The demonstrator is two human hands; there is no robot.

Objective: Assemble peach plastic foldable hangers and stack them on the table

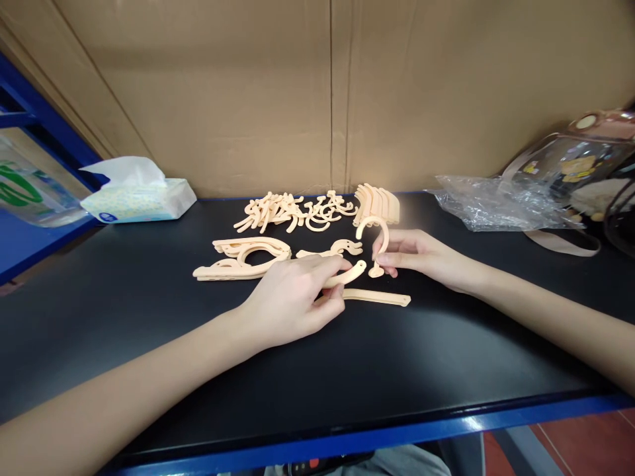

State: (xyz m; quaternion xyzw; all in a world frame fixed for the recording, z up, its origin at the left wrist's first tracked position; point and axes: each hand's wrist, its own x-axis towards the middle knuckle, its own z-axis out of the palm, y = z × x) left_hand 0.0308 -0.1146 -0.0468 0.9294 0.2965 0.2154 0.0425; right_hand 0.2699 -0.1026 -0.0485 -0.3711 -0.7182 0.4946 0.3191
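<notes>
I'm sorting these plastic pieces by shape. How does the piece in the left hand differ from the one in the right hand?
The piece in the left hand is a long arm, only gently bent, lying low over the table. The hook in the right hand curls into a round loop on a short stem and stands upright. The arm has a small hole near its tip; I see none on the hook. Both are the same pale peach plastic.

On the black tabletop (149,344), the heap of peach plastic hook pieces (292,211) lies at the back centre. The white tissue pack (141,198) sits far left, the crumpled clear plastic bag (496,201) far right. The stack of peach curved hanger arms (243,258) lies before the heap.
</notes>
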